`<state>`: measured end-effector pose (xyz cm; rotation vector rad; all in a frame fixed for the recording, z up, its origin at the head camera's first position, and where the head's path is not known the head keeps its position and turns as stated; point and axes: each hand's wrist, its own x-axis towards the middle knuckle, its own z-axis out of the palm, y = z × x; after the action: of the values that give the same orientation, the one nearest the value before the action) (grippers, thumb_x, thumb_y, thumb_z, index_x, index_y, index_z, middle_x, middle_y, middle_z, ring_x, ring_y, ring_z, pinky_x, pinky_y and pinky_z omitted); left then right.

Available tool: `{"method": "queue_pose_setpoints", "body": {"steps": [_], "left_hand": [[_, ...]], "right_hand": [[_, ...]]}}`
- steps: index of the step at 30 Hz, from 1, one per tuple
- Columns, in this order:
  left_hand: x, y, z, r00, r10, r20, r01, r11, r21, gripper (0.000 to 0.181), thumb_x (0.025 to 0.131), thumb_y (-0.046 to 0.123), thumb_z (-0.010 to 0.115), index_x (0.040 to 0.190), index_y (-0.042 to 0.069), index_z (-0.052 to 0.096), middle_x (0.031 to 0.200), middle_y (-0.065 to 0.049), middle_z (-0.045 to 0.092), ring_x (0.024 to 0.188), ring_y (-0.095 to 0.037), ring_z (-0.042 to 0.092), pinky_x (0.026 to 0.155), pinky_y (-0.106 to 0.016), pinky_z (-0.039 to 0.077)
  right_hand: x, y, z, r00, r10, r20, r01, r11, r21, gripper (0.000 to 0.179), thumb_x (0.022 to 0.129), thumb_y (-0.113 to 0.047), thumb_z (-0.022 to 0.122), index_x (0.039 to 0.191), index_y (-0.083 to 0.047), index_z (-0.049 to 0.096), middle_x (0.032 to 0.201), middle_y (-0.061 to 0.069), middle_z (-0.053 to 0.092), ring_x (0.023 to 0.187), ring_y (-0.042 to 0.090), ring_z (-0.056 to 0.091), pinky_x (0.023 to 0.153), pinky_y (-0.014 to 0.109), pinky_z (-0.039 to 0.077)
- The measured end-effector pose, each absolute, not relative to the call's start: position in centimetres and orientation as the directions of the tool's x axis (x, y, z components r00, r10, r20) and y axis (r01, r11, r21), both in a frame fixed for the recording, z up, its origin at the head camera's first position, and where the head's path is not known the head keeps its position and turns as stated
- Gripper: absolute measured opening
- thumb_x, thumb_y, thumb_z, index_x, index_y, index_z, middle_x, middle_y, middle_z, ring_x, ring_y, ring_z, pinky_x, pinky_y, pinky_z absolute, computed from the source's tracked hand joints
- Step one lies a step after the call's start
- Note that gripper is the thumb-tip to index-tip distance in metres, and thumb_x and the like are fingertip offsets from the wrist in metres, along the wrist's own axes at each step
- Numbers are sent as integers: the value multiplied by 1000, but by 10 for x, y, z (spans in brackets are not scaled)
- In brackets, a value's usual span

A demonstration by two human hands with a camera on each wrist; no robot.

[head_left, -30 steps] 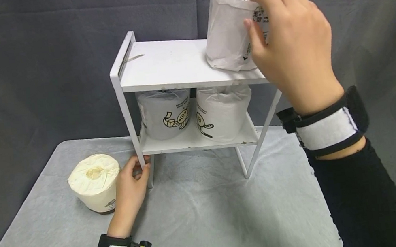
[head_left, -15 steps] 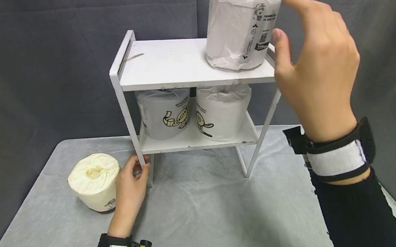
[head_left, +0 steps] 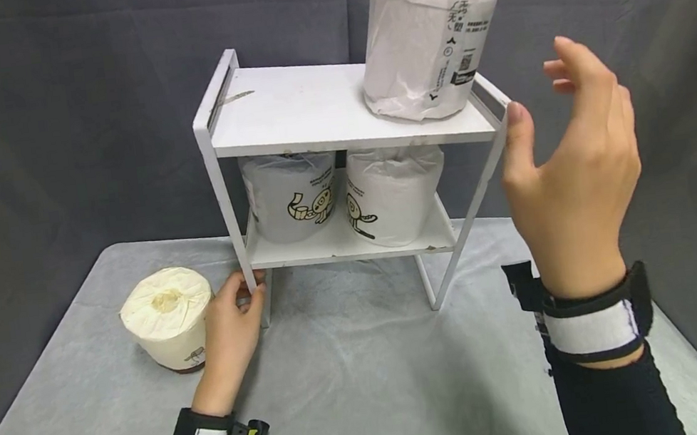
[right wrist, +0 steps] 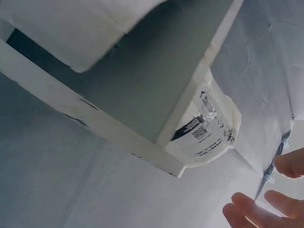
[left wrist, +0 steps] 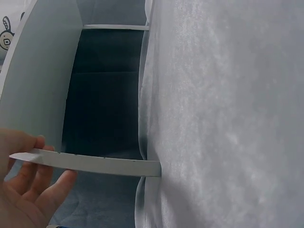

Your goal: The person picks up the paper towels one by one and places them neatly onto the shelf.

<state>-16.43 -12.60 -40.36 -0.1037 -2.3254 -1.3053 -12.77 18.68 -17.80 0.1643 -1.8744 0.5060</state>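
My left hand [head_left: 233,335] pinches the left front leg [left wrist: 104,164] of a small white two-tier shelf [head_left: 303,104], low down near the table. To the right of the shelf, my right hand [head_left: 575,170] is in the air with fingers spread and nothing in it. A white paper-wrapped toilet roll [head_left: 416,45] stands on the right end of the top tier, its printed side turned right; the right wrist view shows that print on the roll [right wrist: 206,128] beyond the shelf edge. Two more wrapped toilet rolls, a left one [head_left: 289,203] and a right one [head_left: 395,201], sit on the lower tier.
A yellowish wrapped toilet roll [head_left: 166,317] stands on the table at the left, right beside my left hand. Grey cloth covers the table [head_left: 368,387], and a dark grey curtain [head_left: 85,118] hangs behind it.
My right hand has let go of the toilet roll on the top tier and moved right and down, away from it. The roll stays in place. My left hand keeps its hold on the leg.
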Motion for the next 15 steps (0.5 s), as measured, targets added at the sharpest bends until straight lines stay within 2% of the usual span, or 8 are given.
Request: {"method": "queue_pose_setpoints", "body": {"steps": [6,15], "left_hand": [[-165,-125,-403,-890,-164,425,276,548,790,13,96,7,64,107,2,66,97,-17,69,89,-29,69,73,-45,57],[-164,-126,-403,-901,-155,406,262,553,791,13,97,9,63,108,2,66,97,-18,69,90,-31,69,72,-47,55]], "right_hand": [[-119,189,-195,-366,184,912,-383,863,-328,42,94,-8,59,135,-4,53,124,13,63,115,30,56,98,43,41],[-117,193,-215,-358,206,911,-388,854,-346,39,94,-8,60,132,-3,55,122,15,63,114,31,57,96,41,42]]}}
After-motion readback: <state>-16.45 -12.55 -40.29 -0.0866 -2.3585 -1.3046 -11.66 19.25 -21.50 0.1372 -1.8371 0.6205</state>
